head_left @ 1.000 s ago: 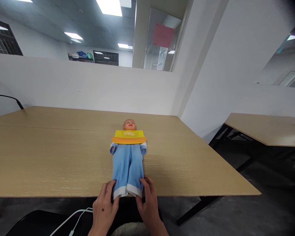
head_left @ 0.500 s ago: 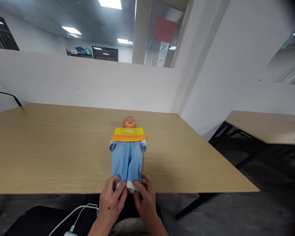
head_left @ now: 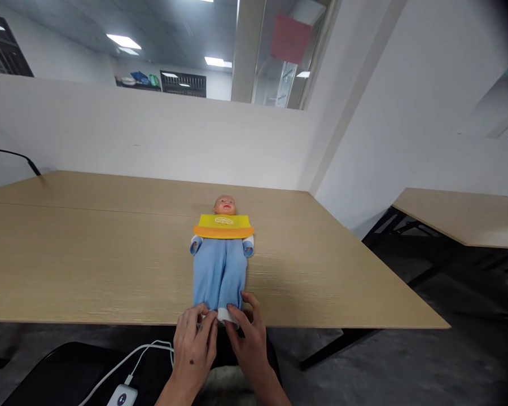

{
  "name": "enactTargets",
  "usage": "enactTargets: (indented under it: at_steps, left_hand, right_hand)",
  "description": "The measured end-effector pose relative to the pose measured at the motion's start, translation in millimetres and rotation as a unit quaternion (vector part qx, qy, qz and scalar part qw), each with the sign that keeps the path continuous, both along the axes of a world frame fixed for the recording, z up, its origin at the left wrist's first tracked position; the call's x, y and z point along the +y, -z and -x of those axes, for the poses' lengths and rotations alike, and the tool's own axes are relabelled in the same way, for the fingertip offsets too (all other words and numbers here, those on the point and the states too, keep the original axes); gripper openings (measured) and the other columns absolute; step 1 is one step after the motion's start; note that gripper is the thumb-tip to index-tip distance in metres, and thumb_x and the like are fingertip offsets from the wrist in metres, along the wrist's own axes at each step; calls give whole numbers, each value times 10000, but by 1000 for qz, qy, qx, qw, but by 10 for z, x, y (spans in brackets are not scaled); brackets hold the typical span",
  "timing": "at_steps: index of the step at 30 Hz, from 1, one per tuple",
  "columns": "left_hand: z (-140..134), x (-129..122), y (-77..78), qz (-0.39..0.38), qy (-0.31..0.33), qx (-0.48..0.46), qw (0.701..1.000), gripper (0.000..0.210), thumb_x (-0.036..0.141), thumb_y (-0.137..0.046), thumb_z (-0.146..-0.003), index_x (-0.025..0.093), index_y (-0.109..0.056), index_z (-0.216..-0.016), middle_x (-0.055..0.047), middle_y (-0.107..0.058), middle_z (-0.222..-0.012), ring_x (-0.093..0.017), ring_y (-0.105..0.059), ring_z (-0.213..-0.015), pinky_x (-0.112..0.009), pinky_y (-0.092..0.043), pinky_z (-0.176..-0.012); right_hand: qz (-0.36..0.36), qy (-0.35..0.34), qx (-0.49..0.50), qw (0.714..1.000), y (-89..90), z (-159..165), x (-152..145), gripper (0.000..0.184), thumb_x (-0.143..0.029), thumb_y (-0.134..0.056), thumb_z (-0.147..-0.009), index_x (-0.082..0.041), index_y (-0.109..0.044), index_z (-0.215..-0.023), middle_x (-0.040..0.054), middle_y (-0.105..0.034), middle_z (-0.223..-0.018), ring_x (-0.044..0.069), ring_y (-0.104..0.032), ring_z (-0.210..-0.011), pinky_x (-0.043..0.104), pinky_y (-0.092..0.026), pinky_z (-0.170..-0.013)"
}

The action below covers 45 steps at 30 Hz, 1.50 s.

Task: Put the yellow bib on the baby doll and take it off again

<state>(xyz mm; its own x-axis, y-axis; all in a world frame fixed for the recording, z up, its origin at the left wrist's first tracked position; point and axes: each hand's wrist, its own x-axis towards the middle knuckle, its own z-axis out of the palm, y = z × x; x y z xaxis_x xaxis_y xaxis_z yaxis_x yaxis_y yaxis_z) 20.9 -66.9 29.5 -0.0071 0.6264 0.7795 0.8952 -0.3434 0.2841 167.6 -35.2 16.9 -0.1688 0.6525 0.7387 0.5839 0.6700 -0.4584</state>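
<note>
Holding the light blue cloth trousers (head_left: 219,276) of a bald plastic-headed baby doll (head_left: 222,249) by the hem, with both bare hands. In the left hand (head_left: 193,343), bent fingers and thumb drawn narrow at the cuff on that side, hiding most of it. In the right hand (head_left: 251,343), forefinger and thumb close together at the white cloth cuff (head_left: 227,316) of the other leg, with another finger touching higher up along the outer side. Lying face up on a flat, pale wood-grain table (head_left: 110,254), with leg ends at the near edge and head toward the white painted wall (head_left: 173,135). Wearing across the chest a bright yellow bib (head_left: 224,223) with a white round print and a curved orange lower lip. Below the table edge, to the left, a thin white cable (head_left: 131,356) over a black seat (head_left: 55,372). Well apart to the right, a second pale tabletop (head_left: 461,220).
</note>
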Motion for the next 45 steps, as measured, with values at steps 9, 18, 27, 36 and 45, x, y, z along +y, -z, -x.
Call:
enactTargets:
  at_steps: [9, 18, 27, 36, 45]
  left_hand:
    - [-82, -96, -61, -4, -2, -8, 1000, 178, 62, -521, -857, 165, -601, -979, -87, -573, -950, -194, -563, -856, -355, -454, -749]
    - [-82, -119, -39, 18, 5, -25, 1000, 144, 64, -542, -842, 167, -593, -929, -88, -547, -961, -213, -541, -891, -393, -450, -782]
    - [172, 12, -13, 50, 29, 40, 998, 463, 15, -523, -802, 258, -587, -1191, -126, -464, -1171, -245, -492, -990, -426, -501, -805]
    - [229, 154, 21, 18, 62, 68, 996, 457, -42, -517, -783, 240, -607, -1132, -125, -476, -1194, -254, -486, -1039, -426, -521, -809]
    - [187, 168, 91, 21, 76, 42, 996, 421, -34, -471, -814, 228, -634, -1101, -131, -480, -1208, -249, -490, -1070, -426, -528, -835]
  right_hand:
    - [5, 8, -5, 1000, 27, 11, 24, 261, -90, -528, -851, -208, -651, -1049, 146, -435, -1277, 221, -561, -1097, 327, -557, -791]
    - [10, 6, 11, 1000, 16, 23, 27, 269, -87, -537, -842, -219, -650, -1047, 134, -439, -1272, 184, -591, -994, 309, -553, -773]
    - [3, -19, 16, 1000, 12, -51, 34, 352, -62, -517, -828, -211, -613, -1132, 136, -436, -1266, 202, -559, -1092, 291, -557, -802]
    - [4, -6, -16, 1000, 60, -42, 36, 343, -45, -486, -838, -228, -642, -1083, 126, -404, -1279, 150, -599, -900, 297, -567, -750]
    - [-12, -3, -32, 999, 126, -69, 52, 369, -20, -483, -808, -230, -640, -1068, 124, -424, -1278, 204, -566, -1057, 320, -558, -799]
